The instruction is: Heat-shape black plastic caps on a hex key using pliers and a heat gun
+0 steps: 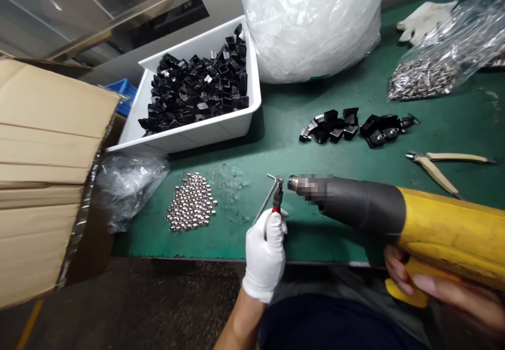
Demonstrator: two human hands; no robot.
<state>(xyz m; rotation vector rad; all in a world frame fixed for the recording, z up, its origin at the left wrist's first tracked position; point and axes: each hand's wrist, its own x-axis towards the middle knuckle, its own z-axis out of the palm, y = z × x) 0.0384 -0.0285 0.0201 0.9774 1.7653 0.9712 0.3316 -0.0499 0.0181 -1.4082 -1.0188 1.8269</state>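
My left hand [265, 255], in a white glove, is closed around pliers [278, 198] whose jaws point away from me and hold a small metal piece [280, 181]. A thin bent hex key [265, 201] extends beside the pliers, its lower end at the glove. My bare right hand [445, 289] is wrapped round the handle of a yellow and black heat gun [442, 224]. The heat gun's nozzle points left, close to the metal piece but apart from it.
Small metal sleeves [192, 203] lie at left on the green table [236, 239]. Behind are a white bin [205, 134] of black parts and a plastic bag [311, 24]. Black pieces [331, 126], cutters [437, 174] and bagged metal parts [424, 79] are at right; a cardboard box [47, 182] stands left.
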